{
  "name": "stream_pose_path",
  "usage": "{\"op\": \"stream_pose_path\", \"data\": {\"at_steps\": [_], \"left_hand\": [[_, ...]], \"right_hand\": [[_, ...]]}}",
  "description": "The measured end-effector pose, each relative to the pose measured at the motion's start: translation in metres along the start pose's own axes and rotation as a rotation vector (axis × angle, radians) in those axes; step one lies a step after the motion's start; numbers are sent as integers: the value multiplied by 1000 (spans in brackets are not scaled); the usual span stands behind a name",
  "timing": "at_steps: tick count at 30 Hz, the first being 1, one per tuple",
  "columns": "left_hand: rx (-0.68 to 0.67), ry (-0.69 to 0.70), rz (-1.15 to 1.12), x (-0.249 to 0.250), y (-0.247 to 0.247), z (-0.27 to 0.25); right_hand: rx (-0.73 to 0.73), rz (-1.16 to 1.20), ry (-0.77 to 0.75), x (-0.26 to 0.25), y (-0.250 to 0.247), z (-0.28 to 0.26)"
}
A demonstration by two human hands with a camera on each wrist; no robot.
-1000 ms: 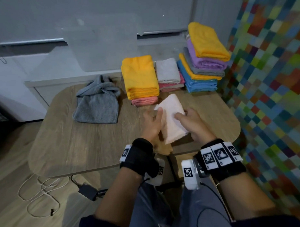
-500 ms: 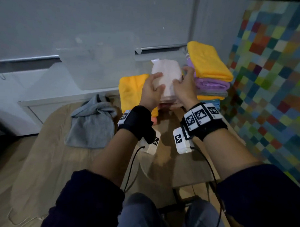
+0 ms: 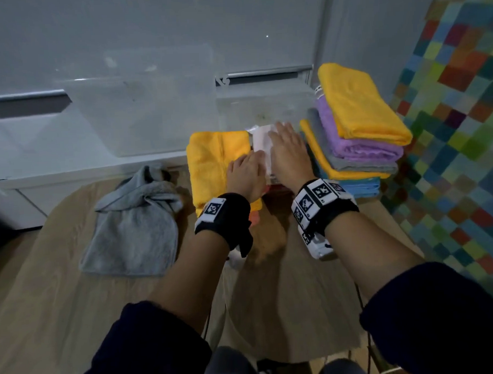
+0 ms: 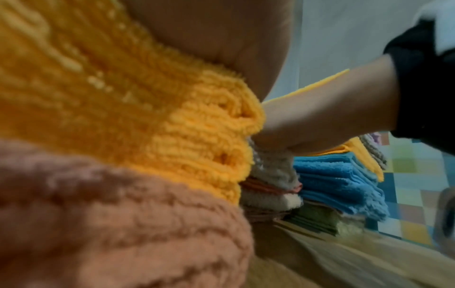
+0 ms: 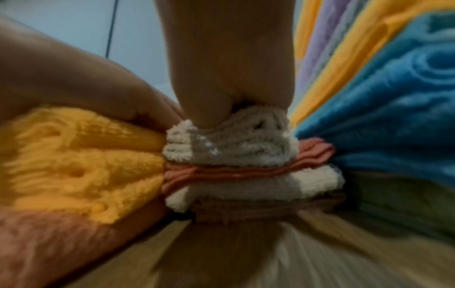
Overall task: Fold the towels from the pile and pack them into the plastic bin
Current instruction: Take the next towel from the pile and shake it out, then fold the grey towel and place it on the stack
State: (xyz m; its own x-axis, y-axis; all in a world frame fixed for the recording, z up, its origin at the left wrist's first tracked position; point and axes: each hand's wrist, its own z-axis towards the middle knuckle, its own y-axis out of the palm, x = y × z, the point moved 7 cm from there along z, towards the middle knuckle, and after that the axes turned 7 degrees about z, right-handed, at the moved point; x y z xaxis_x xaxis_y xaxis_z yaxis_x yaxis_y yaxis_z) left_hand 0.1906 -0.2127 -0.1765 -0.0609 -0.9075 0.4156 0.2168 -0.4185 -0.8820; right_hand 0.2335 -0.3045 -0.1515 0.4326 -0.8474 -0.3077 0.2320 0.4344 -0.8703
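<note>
Both hands lie flat: the right hand (image 3: 287, 151) presses the pale folded towel (image 3: 262, 138) onto the middle stack at the table's (image 3: 61, 291) far edge, the left hand (image 3: 246, 173) beside it, nearer the unfolded grey towel (image 3: 134, 221) toward the left edge.

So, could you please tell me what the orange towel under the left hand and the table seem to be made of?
The orange towel looks like fluffy terry or microfibre cloth: looped, fuzzy pile shows along its folded edges. The table looks like wood or a wood-look laminate, matte: pale brown with grain streaks; which of the two cannot be told.
</note>
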Motion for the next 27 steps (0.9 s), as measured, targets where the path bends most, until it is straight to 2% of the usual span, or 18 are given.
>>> {"op": "stream_pose_path", "data": {"at_steps": [3,6,10,12,15,17,18,19,21,23,25,27], "left_hand": [[13,3,7,0,1,0],[54,-6,-64,0,-5,-2],[127,46,-355,2,-32,-19],[276,-11,-320,-12,-58,-37],[523,-209,-239,-57,-95,-79],[581,-373,-195,-94,-104,-110],[537,-456,-152,-111,-103,-124],[430,-540,-116,-126,-96,-136],[103,-662,-18,-145,-76,-157],[-180,-682,87,-151,-61,-173],[-303,-656,148,-152,-54,-182],[-314,-618,198,-150,-54,-186]], "right_hand": [[-243,-62,33,14,32,-5],[-292,-105,47,21,42,-5],[-354,-148,46,19,37,-4],[-264,-142,38,10,19,-8],[44,-13,7,-25,-24,-30],[195,84,4,-51,-49,-56],[219,136,9,-63,-54,-70],[215,191,16,-74,-57,-84],[190,303,30,-97,-53,-112],[178,393,22,-115,-48,-139],[124,443,37,-126,-37,-163],[38,487,51,-130,-25,-185]]}}
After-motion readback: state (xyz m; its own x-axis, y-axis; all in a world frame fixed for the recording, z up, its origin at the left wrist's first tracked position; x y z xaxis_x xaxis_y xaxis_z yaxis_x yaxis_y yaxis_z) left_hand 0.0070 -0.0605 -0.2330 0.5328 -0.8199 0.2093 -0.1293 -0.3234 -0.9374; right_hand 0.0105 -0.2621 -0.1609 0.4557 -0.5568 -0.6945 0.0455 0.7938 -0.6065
